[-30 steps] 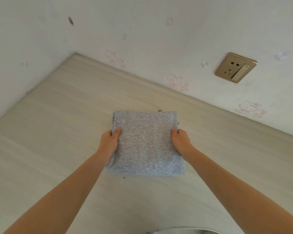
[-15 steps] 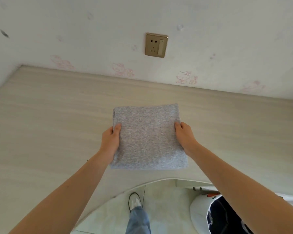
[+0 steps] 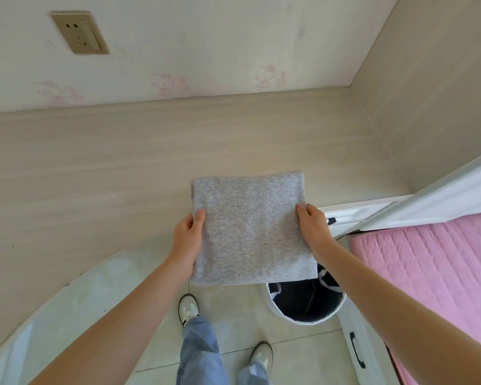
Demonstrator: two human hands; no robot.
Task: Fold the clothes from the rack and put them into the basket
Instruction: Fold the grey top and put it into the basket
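Folded grey cloth (image 3: 250,226) | between left hand (image 3: 188,240) | right hand (image 3: 314,232)

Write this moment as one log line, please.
stage: carrying | left hand, right hand: grip folded grey garment | basket: on floor, partly under it

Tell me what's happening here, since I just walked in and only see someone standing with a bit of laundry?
A person holds a folded grey knit garment flat in the air, the left hand gripping its left edge and the right hand its right edge. It is off the pale wooden tabletop, its near corner over the round white basket with dark lining on the tiled floor beside a pink quilted mattress. The folding looks done; it is not yet in the basket.
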